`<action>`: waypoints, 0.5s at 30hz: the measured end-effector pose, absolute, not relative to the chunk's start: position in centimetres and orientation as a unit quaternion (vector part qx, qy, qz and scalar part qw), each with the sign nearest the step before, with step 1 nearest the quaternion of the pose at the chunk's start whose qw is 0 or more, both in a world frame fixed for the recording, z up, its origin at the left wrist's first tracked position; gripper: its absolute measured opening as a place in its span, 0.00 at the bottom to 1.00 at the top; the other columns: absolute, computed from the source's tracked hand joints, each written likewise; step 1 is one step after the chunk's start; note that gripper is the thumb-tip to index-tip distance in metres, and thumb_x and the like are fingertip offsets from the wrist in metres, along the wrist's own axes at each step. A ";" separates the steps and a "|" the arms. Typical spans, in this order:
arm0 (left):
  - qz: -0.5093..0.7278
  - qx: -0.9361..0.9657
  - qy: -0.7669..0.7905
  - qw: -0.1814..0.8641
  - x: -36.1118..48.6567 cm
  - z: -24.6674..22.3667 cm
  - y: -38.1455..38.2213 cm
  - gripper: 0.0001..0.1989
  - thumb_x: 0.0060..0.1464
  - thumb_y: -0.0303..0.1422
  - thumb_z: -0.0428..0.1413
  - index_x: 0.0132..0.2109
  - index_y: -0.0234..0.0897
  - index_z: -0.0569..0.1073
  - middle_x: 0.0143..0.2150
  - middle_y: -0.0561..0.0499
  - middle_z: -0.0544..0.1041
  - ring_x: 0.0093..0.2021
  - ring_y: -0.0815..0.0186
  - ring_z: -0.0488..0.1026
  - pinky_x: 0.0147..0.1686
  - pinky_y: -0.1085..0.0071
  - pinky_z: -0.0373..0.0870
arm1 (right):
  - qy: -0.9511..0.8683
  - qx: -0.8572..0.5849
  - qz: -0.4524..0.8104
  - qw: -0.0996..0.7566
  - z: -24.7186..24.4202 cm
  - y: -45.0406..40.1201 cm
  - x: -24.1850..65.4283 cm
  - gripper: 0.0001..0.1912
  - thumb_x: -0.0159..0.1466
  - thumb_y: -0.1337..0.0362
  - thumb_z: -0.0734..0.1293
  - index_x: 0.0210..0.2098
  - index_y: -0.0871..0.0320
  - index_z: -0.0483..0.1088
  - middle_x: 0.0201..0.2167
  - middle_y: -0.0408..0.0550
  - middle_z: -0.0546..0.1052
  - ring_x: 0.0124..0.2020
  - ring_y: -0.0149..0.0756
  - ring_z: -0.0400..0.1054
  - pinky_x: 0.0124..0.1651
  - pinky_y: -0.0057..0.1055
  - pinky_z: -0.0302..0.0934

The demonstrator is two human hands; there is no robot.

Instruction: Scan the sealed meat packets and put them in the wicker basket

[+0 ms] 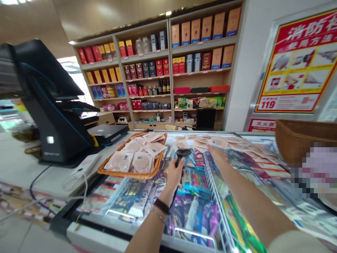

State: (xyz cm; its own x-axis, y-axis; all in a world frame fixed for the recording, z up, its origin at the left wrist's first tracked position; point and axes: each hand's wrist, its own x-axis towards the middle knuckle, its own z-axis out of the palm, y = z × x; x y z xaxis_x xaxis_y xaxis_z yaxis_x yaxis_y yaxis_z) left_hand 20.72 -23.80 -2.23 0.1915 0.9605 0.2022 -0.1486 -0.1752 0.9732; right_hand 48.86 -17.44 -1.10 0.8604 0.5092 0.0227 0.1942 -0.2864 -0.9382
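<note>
A black handheld scanner (183,153) is gripped in my left hand (176,173), its head pointing up and forward over the glass-topped freezer. My right hand (217,153) reaches out to the flat, clear-wrapped round packets (218,142) along the freezer's far edge; its fingers are blurred, and whether they hold a packet cannot be made out. Left of my left hand, an orange wicker basket (126,173) holds more of these wrapped packets (143,161). Colourful packaged goods (196,181) show below the glass, in wire baskets.
A black checkout terminal (52,105) stands on the counter at the left, beside a white device (85,165) with a cable. A brown basket (302,140) sits at the right. Shelves of boxes (150,70) line the back wall.
</note>
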 end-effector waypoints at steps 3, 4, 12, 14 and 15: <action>0.530 0.554 0.371 0.525 20.3 -2.7 -23.7 0.38 0.51 0.73 0.66 0.33 0.41 0.71 0.25 0.53 0.74 0.17 0.71 0.65 0.18 0.72 0.59 | -0.186 -0.819 0.107 0.532 -1.2 -16.4 47.9 0.21 0.57 0.54 0.85 0.25 0.50 0.70 0.48 0.67 0.87 0.74 0.72 0.69 0.71 0.70 0.66; 0.532 0.551 0.372 0.525 20.2 -2.8 -23.7 0.38 0.52 0.73 0.65 0.33 0.41 0.71 0.25 0.54 0.74 0.17 0.71 0.65 0.18 0.72 0.59 | -0.193 -0.820 0.107 0.528 -1.3 -16.2 47.7 0.19 0.57 0.56 0.84 0.24 0.50 0.71 0.48 0.66 0.87 0.75 0.72 0.68 0.72 0.71 0.64; 0.525 0.566 0.359 0.524 20.4 -2.4 -24.1 0.37 0.53 0.72 0.66 0.32 0.42 0.70 0.25 0.53 0.74 0.17 0.71 0.65 0.19 0.72 0.61 | -0.315 -0.804 0.088 0.497 -2.7 -18.0 47.8 0.09 0.66 0.58 0.72 0.30 0.49 0.72 0.32 0.51 0.83 0.54 0.58 0.83 0.61 0.49 0.74; 0.525 0.568 0.360 0.522 20.5 -2.4 -24.2 0.36 0.52 0.72 0.66 0.33 0.43 0.70 0.25 0.53 0.75 0.17 0.71 0.65 0.18 0.72 0.60 | -0.332 -0.774 0.112 0.528 -2.6 -19.0 47.4 0.10 0.65 0.60 0.71 0.30 0.48 0.67 0.28 0.46 0.79 0.49 0.55 0.84 0.58 0.46 0.77; 0.525 0.570 0.359 0.520 20.6 -2.4 -24.2 0.36 0.52 0.72 0.65 0.33 0.43 0.70 0.25 0.53 0.75 0.17 0.71 0.65 0.18 0.72 0.59 | -0.333 -0.750 0.138 0.555 -2.5 -19.5 47.1 0.11 0.64 0.61 0.72 0.30 0.47 0.65 0.26 0.43 0.77 0.47 0.54 0.84 0.56 0.46 0.78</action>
